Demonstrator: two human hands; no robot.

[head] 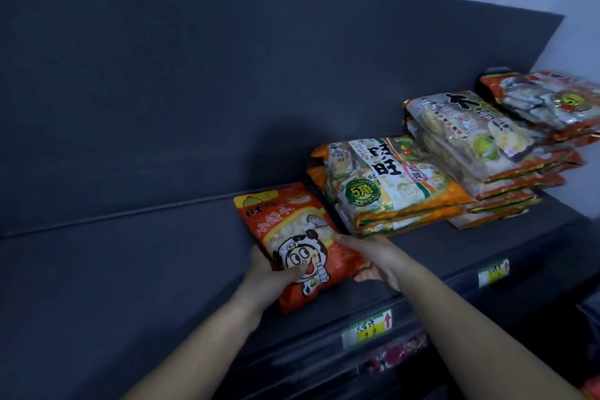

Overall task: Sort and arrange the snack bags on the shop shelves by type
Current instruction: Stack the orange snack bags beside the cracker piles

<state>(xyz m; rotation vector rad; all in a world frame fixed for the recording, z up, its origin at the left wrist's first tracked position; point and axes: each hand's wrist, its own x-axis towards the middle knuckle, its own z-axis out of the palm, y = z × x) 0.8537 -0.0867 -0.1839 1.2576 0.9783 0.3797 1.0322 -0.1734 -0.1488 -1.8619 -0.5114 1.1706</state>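
A red snack bag [292,230] with a cartoon child on it lies on the dark shelf [130,269], its near end over the front edge. My left hand [269,273] grips its left side, thumb on the front. My right hand [380,256] holds its right side, fingers curled under the bag. Right of it lies a stack of orange and green bags [393,185]. Further right is a taller stack of pale bags with orange trim [480,153]. At the far right lies a pile of red and silver bags [548,104].
The shelf's dark back panel [227,75] rises behind the bags. Price labels [367,328] [493,273] sit on the shelf's front rail. Below the rail, red packets [399,354] show dimly on a lower shelf. The left part of the shelf holds nothing.
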